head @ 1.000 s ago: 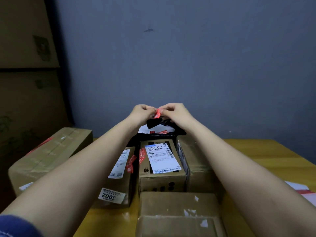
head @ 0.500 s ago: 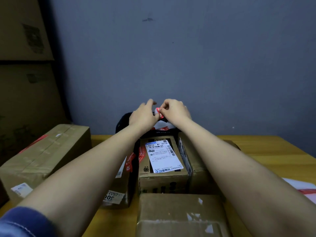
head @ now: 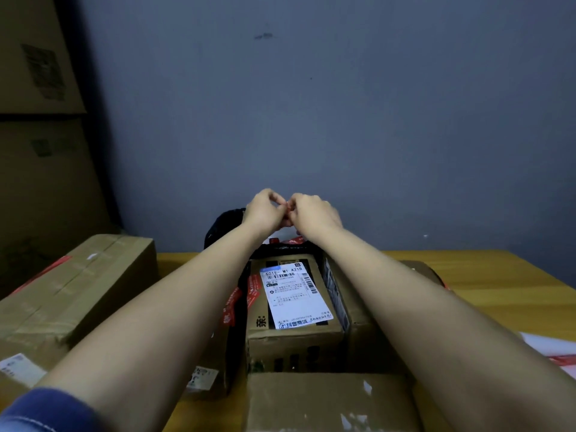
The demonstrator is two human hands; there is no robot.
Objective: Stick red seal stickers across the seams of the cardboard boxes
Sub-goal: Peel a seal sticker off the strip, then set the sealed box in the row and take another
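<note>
head view: my left hand (head: pixel 265 210) and right hand (head: pixel 314 213) meet above the labelled box (head: pixel 293 310), fingers curled, pinching something too small to make out between them, likely a seal sticker being peeled; other red seals (head: pixel 232 307) already cross nearby seams.

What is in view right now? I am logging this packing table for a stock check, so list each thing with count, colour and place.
Cardboard boxes: at least five, brown, clustered on the table.
Shipping label: one, white, on top of the middle box.
Red seal stickers: at least two, red, on the boxes left of the label.
Black bag: one, behind the boxes, under the hands.
Table: one, yellow wood.
Wall: grey-blue, behind the table.
Left hand: raised over the bag, fingertips meeting the right hand's.
Right hand: likewise; a sliver of red between the fingertips.
</note>
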